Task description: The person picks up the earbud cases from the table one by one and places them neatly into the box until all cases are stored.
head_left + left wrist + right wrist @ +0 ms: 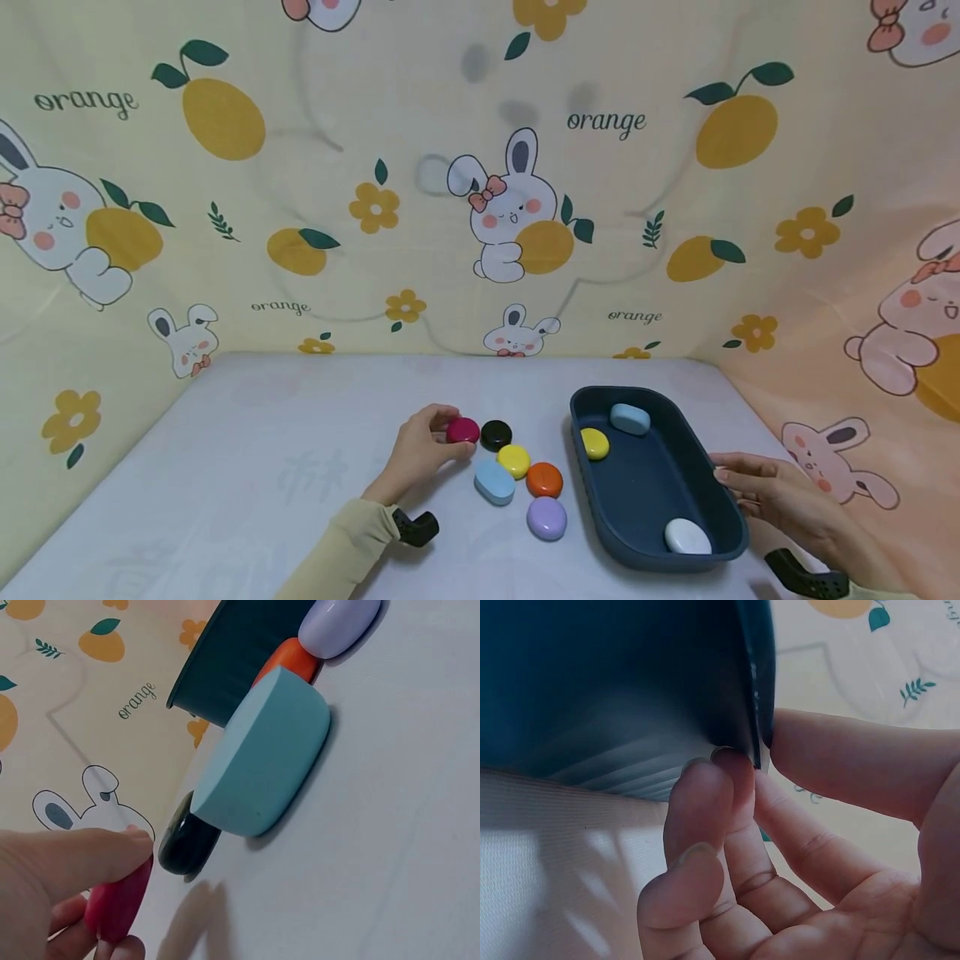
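My left hand (pixel 420 452) pinches a glossy magenta rounded block (pixel 462 431) between thumb and fingers, close beside a black round block (pixel 496 436). In the left wrist view the magenta block (pixel 124 900) tilts on edge under the thumb. At the right, my right hand (pixel 787 500) grips the long side of a dark blue oblong tray (pixel 637 492). The right wrist view has the thumb over the tray's rim (pixel 761 697) and fingers curled against its outer wall. Inside the tray lie a light blue block (pixel 630 419), a yellow block (pixel 595 444) and a white block (pixel 687 537).
Between left hand and tray lie loose blocks: yellow (pixel 513 461), light blue oval (pixel 494 482), orange (pixel 544 480) and lilac (pixel 547 518). The white tabletop (pixel 247 492) ends at a printed curtain (pixel 420 275) behind and on both sides.
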Action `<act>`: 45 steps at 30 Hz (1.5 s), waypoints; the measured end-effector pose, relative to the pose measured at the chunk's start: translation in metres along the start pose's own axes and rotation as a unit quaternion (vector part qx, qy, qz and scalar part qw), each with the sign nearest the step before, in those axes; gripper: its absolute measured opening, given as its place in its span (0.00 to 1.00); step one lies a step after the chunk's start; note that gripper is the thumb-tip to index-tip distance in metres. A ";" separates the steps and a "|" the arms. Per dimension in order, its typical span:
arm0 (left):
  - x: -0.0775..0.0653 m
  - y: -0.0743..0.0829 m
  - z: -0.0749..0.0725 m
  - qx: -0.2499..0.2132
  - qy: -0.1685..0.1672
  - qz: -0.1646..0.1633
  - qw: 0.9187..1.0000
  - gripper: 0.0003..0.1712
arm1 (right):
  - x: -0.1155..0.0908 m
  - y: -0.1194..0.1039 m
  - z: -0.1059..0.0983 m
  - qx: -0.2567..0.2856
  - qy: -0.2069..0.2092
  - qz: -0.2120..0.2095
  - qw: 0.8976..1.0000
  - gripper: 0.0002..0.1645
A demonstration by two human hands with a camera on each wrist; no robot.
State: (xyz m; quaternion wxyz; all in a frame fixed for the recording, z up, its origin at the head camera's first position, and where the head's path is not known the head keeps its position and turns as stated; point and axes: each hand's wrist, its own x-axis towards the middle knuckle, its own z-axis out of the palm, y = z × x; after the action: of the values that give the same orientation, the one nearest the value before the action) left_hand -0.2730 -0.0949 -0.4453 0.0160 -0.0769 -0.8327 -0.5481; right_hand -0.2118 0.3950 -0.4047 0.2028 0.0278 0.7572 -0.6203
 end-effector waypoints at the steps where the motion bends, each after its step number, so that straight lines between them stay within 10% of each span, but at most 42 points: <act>1: 0.000 0.000 0.000 0.000 -0.001 0.000 1.000 0.32 | 0.000 0.000 0.000 -0.006 0.002 0.001 1.000 0.21; 26: -0.008 0.017 0.007 -0.008 -0.011 0.014 1.000 0.31 | -0.002 0.002 0.002 0.005 -0.002 -0.005 1.000 0.15; 45: -0.020 0.092 0.058 -0.079 -0.097 0.080 0.989 0.28 | 0.001 0.001 -0.001 0.005 -0.002 0.001 1.000 0.19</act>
State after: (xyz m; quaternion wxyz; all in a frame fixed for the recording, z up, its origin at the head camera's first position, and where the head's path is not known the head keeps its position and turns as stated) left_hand -0.2365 -0.0083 -0.3869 -0.0272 -0.1968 -0.7756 -0.5992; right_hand -0.2125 0.3962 -0.4062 0.2047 0.0280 0.7534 -0.6242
